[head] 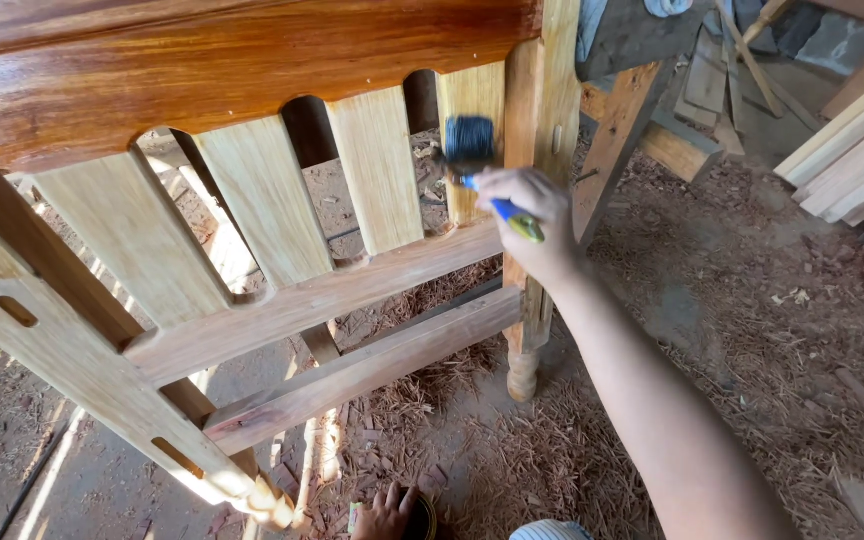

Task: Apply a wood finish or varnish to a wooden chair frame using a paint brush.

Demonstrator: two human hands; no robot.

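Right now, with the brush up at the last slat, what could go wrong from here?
1. The paintbrush in the right hand sits at the slat edge beside the corner post; finish could smear unevenly onto bare wood.
2. The left hand rests on a small tin low on the floor, amid wood shavings; debris may foul it, or it may tip.
3. The glossy top rail looks wet; the forearm could brush it.

Daylight shot, pretty bright overall. Sun slips through the slats [262,205] and throws hard streaks across the dirt floor [72,470] at lower left, nearly blown out near the bottom. The varnished top rail [222,60] at upper left has a glossy sheen. Focus is decent, though the brush [472,145] looks a bit soft. Straight boards bow slightly toward the frame edges.
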